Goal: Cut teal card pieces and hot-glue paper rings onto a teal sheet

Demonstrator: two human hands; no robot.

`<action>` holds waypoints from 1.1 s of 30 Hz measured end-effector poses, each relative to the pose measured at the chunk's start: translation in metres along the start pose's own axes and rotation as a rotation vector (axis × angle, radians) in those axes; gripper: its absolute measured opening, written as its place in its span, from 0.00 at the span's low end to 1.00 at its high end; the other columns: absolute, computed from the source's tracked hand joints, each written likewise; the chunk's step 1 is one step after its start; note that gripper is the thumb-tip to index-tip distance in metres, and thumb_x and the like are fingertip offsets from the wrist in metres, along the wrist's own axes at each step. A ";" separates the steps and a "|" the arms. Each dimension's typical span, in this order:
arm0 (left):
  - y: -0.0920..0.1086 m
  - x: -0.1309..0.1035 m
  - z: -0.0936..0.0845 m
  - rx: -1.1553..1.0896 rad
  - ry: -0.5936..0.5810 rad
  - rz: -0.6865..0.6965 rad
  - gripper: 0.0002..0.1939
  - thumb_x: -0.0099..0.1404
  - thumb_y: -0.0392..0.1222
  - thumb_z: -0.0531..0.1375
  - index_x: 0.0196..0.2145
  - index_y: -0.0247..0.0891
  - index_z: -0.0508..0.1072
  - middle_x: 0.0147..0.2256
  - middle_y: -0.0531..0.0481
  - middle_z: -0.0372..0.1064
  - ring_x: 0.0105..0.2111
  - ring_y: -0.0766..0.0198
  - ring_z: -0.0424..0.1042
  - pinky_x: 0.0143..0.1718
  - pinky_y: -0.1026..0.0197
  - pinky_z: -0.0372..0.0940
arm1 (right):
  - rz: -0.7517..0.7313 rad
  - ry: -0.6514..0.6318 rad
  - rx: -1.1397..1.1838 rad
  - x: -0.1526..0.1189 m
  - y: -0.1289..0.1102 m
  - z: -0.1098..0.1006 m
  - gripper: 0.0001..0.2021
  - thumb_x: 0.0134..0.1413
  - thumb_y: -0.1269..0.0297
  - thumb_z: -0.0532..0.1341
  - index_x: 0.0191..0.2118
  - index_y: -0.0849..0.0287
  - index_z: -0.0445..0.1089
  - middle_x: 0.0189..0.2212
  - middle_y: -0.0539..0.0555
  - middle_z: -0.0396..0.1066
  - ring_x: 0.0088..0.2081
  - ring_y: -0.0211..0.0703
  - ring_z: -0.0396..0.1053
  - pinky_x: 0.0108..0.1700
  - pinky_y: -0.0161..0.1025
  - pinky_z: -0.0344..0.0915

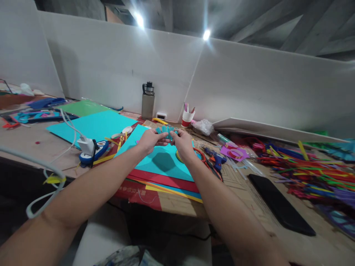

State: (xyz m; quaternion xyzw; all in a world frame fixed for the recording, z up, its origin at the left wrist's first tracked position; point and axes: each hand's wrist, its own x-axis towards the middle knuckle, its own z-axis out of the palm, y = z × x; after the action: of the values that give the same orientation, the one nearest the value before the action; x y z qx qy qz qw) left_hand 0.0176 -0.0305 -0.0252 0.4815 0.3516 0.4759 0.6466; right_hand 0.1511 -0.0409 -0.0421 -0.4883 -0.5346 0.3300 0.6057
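Note:
A small teal fringed piece (166,130) is held up between my two hands, above a stack topped by a bright turquoise sheet (163,160). My left hand (152,140) pinches its left side with thumb and fingers. On its right side, my right hand (181,142) grips it the same way, and the fingertips of both hands nearly meet. Its lower part is partly hidden by my fingers. Red, blue and yellow sheets (172,181) show beneath the turquoise one.
Orange-handled scissors (203,157) and a blue glue gun (218,160) lie right of the stack. Further right are a black phone (280,203) and colourful strips (318,173). A bottle (148,103), a cup of pens (188,117) and a blue power strip (94,152) stand around.

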 end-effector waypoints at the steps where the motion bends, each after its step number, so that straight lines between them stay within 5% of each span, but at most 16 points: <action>1: 0.000 0.000 -0.001 0.003 -0.006 0.003 0.09 0.55 0.36 0.68 0.30 0.29 0.73 0.23 0.47 0.74 0.22 0.67 0.74 0.24 0.68 0.69 | 0.007 -0.004 0.011 0.000 -0.001 0.000 0.12 0.44 0.55 0.61 0.31 0.59 0.69 0.13 0.42 0.59 0.16 0.33 0.59 0.22 0.33 0.58; 10: 0.001 0.004 -0.005 0.042 -0.051 -0.037 0.10 0.54 0.39 0.69 0.30 0.29 0.75 0.23 0.45 0.75 0.20 0.67 0.73 0.20 0.69 0.68 | 0.039 -0.150 0.062 -0.001 -0.007 -0.002 0.12 0.42 0.56 0.62 0.29 0.59 0.67 0.13 0.42 0.58 0.16 0.31 0.57 0.21 0.32 0.57; 21: 0.000 0.002 -0.003 -0.062 -0.146 -0.034 0.07 0.62 0.31 0.60 0.26 0.29 0.69 0.26 0.41 0.75 0.28 0.60 0.78 0.36 0.59 0.73 | 0.041 -0.009 0.025 0.006 0.005 -0.005 0.11 0.43 0.57 0.59 0.29 0.60 0.69 0.17 0.44 0.61 0.18 0.31 0.58 0.21 0.32 0.57; 28: 0.001 0.001 -0.003 -0.021 -0.109 -0.032 0.13 0.64 0.34 0.59 0.23 0.33 0.62 0.22 0.41 0.73 0.27 0.58 0.78 0.30 0.61 0.72 | 0.046 -0.017 0.026 0.007 0.008 -0.005 0.12 0.42 0.57 0.60 0.29 0.60 0.69 0.17 0.44 0.60 0.18 0.32 0.59 0.22 0.32 0.58; 33: 0.000 0.002 -0.004 0.005 -0.110 -0.045 0.10 0.63 0.35 0.60 0.25 0.30 0.67 0.22 0.41 0.73 0.25 0.61 0.77 0.29 0.64 0.71 | 0.044 -0.045 0.036 0.004 0.007 -0.002 0.11 0.43 0.56 0.61 0.27 0.59 0.66 0.17 0.43 0.59 0.18 0.32 0.59 0.22 0.32 0.59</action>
State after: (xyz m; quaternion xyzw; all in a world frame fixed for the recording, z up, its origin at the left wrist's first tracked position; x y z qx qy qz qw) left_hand 0.0146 -0.0279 -0.0261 0.5005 0.3271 0.4332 0.6744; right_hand 0.1548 -0.0359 -0.0469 -0.4817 -0.5310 0.3637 0.5947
